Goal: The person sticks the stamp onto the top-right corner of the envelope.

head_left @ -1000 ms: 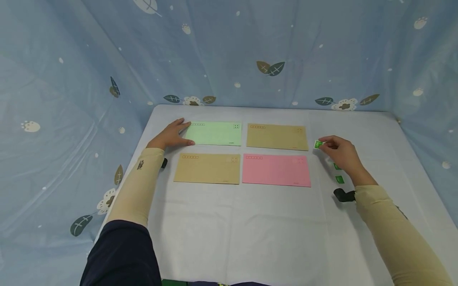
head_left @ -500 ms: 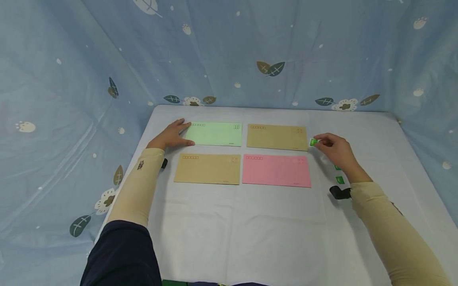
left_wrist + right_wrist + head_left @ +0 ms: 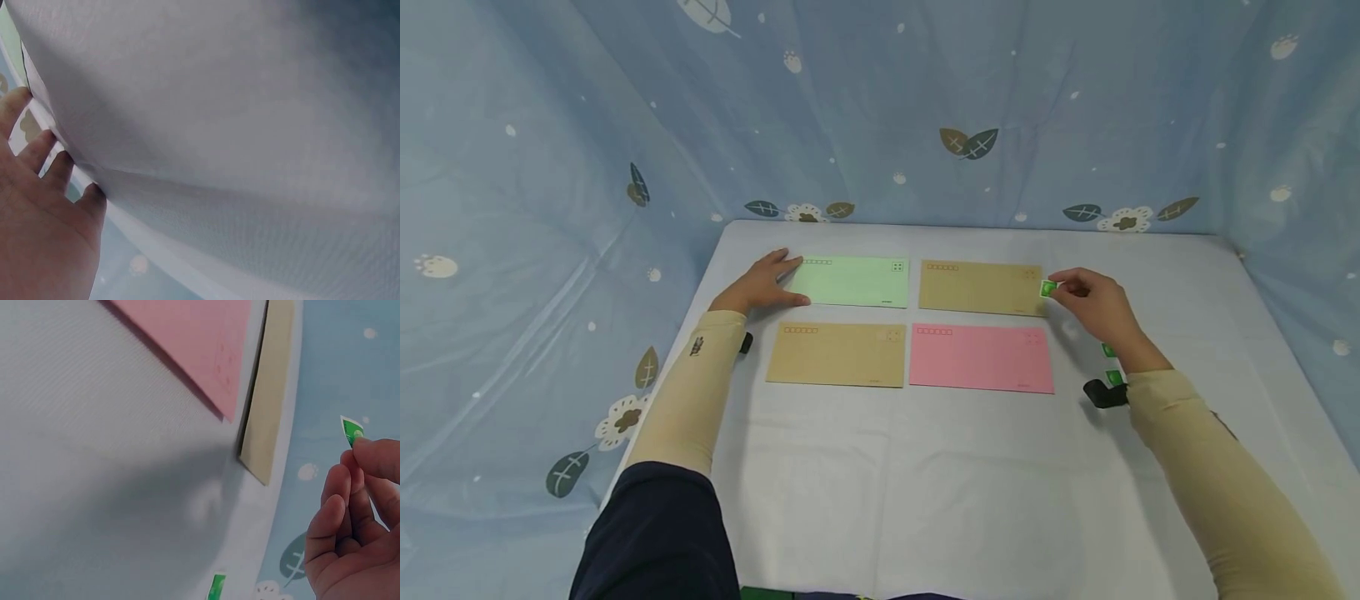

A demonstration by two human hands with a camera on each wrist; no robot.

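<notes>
A small green postage stamp with a white border (image 3: 1048, 288) is pinched between the thumb and forefinger of my right hand (image 3: 1101, 310). In the head view it overlaps the right edge of the back tan envelope (image 3: 981, 288); the right wrist view shows the stamp (image 3: 352, 430) raised above the table. My left hand (image 3: 760, 282) has its fingers spread, thumb and fingertips at the left end of the light green envelope (image 3: 853, 282). In the left wrist view the left hand (image 3: 50, 206) reaches along the white cloth, only a corner of that envelope showing.
A second tan envelope (image 3: 835, 355) and a pink envelope (image 3: 981, 358) lie in the front row. Two more green stamps, one nearer (image 3: 1114, 378) and one farther (image 3: 1108, 350), lie under the right forearm side. A patterned blue curtain (image 3: 880, 108) stands behind the table.
My right hand has carried the stamp left and slightly away from me, from beside the back tan envelope to over its right edge. The left hand has stayed in place.
</notes>
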